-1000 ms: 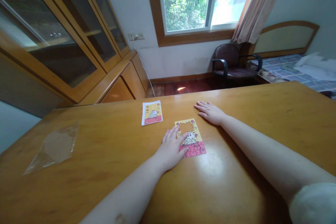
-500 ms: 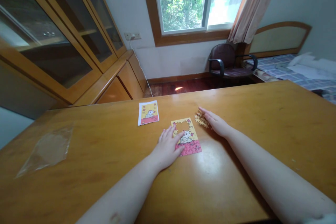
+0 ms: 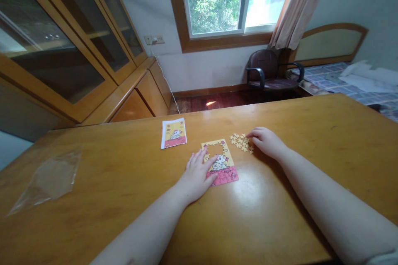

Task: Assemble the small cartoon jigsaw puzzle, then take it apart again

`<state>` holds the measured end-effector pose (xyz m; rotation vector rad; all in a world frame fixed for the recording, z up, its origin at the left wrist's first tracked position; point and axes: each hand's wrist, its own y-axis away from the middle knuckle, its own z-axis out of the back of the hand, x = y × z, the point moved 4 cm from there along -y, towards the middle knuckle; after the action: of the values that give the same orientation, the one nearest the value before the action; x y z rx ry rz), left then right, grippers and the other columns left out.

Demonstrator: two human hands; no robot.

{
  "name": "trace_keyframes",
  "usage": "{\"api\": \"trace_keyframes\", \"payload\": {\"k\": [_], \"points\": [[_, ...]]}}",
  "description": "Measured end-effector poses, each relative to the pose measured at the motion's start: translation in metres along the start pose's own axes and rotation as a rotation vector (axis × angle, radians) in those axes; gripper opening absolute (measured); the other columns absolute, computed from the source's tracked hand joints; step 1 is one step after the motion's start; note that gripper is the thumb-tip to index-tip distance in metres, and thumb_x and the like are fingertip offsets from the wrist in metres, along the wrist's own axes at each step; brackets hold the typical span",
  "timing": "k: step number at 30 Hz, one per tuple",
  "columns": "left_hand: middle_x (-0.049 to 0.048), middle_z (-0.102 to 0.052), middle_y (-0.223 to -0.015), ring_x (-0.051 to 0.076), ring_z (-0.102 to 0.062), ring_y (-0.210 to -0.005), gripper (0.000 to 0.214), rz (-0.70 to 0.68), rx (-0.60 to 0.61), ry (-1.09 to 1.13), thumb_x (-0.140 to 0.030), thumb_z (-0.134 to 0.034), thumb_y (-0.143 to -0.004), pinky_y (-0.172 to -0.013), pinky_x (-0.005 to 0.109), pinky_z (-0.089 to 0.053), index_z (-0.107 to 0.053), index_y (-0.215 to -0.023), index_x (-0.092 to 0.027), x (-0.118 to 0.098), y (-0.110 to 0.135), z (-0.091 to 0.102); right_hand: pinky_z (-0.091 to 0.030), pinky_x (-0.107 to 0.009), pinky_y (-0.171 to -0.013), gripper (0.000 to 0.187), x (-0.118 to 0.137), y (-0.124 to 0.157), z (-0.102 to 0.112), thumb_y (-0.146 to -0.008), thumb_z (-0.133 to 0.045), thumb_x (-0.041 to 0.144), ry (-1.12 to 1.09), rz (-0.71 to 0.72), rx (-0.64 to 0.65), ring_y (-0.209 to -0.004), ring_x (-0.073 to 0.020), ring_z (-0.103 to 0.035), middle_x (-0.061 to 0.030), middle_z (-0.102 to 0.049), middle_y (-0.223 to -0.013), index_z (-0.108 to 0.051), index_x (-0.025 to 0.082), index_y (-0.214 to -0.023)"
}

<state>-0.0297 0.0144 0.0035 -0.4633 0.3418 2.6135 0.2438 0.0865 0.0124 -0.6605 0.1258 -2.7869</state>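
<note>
A jigsaw puzzle with a white cartoon animal, yellow above and pink below, lies on the table; bare wood shows through a gap in its upper part. My left hand rests flat on its left side, fingers spread. To the right of the puzzle is a loose pile of tan puzzle pieces. My right hand is at the pile's right edge, fingers curled and drawn together, the fingertips touching the pieces. Whether a piece is between them is hidden.
A printed picture card with the same design lies behind and left of the puzzle. A clear plastic bag is on the left of the wooden table. Beyond the table's far edge stand an office chair and a glass-fronted cabinet.
My right hand has shifted right, off the loose pieces, and its fingers have gone from stretched out to curled. More of the pile shows. My left hand has stayed on the puzzle.
</note>
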Motion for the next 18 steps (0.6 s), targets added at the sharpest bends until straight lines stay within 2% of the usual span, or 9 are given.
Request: {"api": "trace_keyframes", "payload": {"k": [8,12,18], "points": [[0.0069,-0.016,-0.157,0.03,-0.014,-0.143,0.053,-0.005,0.002,-0.002,-0.046,-0.046,-0.09,-0.115,0.051,-0.013,-0.038,-0.141,-0.033,-0.001,0.0,-0.001,-0.048,-0.028,-0.08,0.031,0.006,0.007,0.005,-0.081,-0.045,0.022,0.117,-0.045,0.181,-0.088,-0.0194,-0.065,-0.0007,-0.072,-0.098,-0.074,0.026,-0.092],[0.0072,-0.017,-0.156,0.03,-0.014,-0.143,0.054,-0.012,-0.007,0.005,-0.046,-0.047,-0.09,-0.115,0.052,-0.013,-0.038,-0.141,-0.033,0.0,0.0,-0.002,-0.048,-0.03,-0.078,0.033,0.0,0.007,0.008,-0.083,-0.044,0.026,0.168,-0.099,0.166,-0.093,-0.0227,-0.065,-0.0029,-0.071,-0.103,-0.074,0.026,-0.099],[0.0072,-0.017,-0.156,0.031,-0.015,-0.143,0.053,-0.005,-0.005,0.005,-0.045,-0.048,-0.09,-0.115,0.052,-0.012,-0.039,-0.14,-0.033,0.0,-0.001,-0.001,-0.046,-0.027,-0.079,0.04,0.015,0.009,0.0,-0.085,-0.042,0.02,0.17,0.05,0.182,-0.088,-0.0189,-0.064,-0.0061,-0.067,-0.102,-0.067,0.027,-0.115]]}}
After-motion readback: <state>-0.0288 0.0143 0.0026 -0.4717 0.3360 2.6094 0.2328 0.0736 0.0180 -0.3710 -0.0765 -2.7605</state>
